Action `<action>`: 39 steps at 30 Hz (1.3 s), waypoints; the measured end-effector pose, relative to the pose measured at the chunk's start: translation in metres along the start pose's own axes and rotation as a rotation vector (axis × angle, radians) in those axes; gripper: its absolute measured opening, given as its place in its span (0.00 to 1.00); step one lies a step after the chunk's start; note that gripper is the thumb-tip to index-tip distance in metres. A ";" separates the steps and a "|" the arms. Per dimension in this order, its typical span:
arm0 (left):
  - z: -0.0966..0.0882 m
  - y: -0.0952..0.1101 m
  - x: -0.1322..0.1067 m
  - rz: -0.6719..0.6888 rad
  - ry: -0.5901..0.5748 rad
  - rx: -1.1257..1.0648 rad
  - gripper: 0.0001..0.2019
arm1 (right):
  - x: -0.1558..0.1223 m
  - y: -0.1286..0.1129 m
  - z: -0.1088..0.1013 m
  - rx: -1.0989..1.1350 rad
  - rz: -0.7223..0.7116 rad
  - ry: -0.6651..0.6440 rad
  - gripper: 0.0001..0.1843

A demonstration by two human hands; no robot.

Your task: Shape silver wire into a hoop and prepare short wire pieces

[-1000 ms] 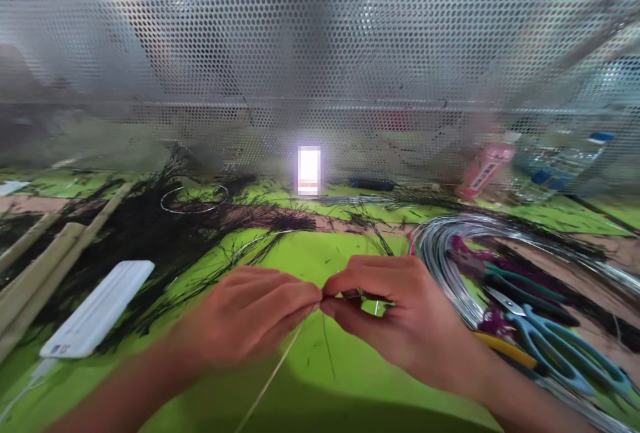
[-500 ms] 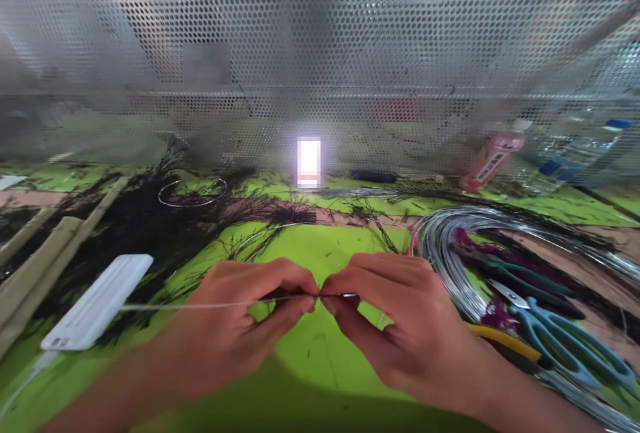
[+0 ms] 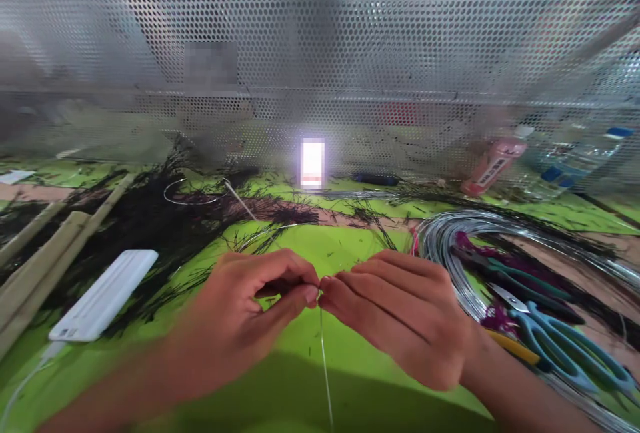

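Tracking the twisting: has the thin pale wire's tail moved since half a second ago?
Yes. Pinched by the left hand and right hand, the thin pale wire pointed left at the white ribbed power bank; now it points downward.

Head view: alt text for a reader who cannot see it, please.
The left hand and right hand pinch a thin wire between meeting fingertips over a green table. A coil of silver wire and teal scissors lie to the right, a white power bank and black fibres to the left, a perforated metal screen behind.
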State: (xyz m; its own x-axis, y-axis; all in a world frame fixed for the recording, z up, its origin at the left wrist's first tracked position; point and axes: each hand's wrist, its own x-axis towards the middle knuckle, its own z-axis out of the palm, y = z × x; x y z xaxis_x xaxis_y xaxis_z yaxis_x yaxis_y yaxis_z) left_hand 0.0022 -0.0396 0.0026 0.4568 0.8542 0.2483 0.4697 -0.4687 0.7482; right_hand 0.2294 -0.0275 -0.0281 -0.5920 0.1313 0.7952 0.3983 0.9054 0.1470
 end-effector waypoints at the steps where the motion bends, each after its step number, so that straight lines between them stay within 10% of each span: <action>1: 0.000 0.001 0.001 -0.004 -0.012 -0.004 0.08 | 0.000 0.000 0.000 -0.020 -0.026 -0.002 0.05; 9: 0.002 -0.006 0.000 -0.010 -0.016 0.032 0.09 | -0.004 -0.001 0.016 0.121 0.213 0.068 0.03; 16: 0.012 -0.021 0.004 0.313 0.148 0.291 0.05 | 0.006 -0.009 0.009 0.512 0.768 -0.094 0.10; 21: 0.012 -0.024 0.005 0.344 0.152 0.303 0.08 | 0.008 -0.004 0.006 0.588 0.852 -0.144 0.10; 30: -0.020 -0.008 0.015 -0.131 -0.277 -0.150 0.21 | 0.008 -0.010 0.006 0.553 0.731 -0.115 0.09; 39: -0.025 -0.008 0.027 -0.249 -0.534 -0.278 0.13 | 0.007 -0.013 0.001 0.518 0.750 -0.156 0.08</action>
State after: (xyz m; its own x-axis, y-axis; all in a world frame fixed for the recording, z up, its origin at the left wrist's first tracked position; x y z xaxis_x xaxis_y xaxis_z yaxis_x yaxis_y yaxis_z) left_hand -0.0082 -0.0072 0.0190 0.7053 0.6671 -0.2396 0.4299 -0.1338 0.8929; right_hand 0.2194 -0.0376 -0.0250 -0.4081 0.7753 0.4821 0.3745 0.6237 -0.6861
